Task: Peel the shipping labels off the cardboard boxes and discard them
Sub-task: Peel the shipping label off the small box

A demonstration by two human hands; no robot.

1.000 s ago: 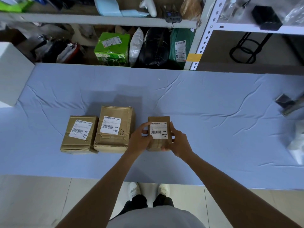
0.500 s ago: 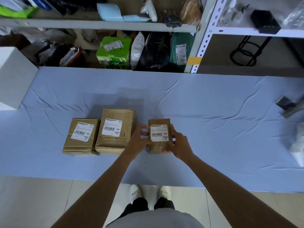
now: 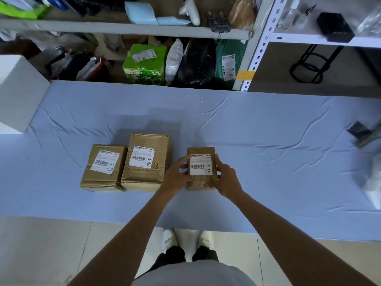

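Cardboard boxes: 3, on blue table (image 3: 268,153); labels (image 3: 200,165): 3.
Left box (image 3: 103,178) and middle box (image 3: 147,176) touch; small box (image 3: 201,150), apart at right, gripped by left hand (image 3: 177,176) and right hand (image 3: 226,179). One label atop each.

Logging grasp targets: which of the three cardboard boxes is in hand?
The smallest box, rightmost in the row: the left hand and right hand grip its sides. The middle box and left box sit untouched.

Table: wrinkled blue cloth (image 3: 268,145) under the grip, spreading wide to either side.
Shelving: white metal rack (image 3: 252,58) beyond the grip, crowded with parcels (image 3: 144,62).
Floor: pale tiles (image 3: 41,244) nearer than the grip.
Light: dim, even.
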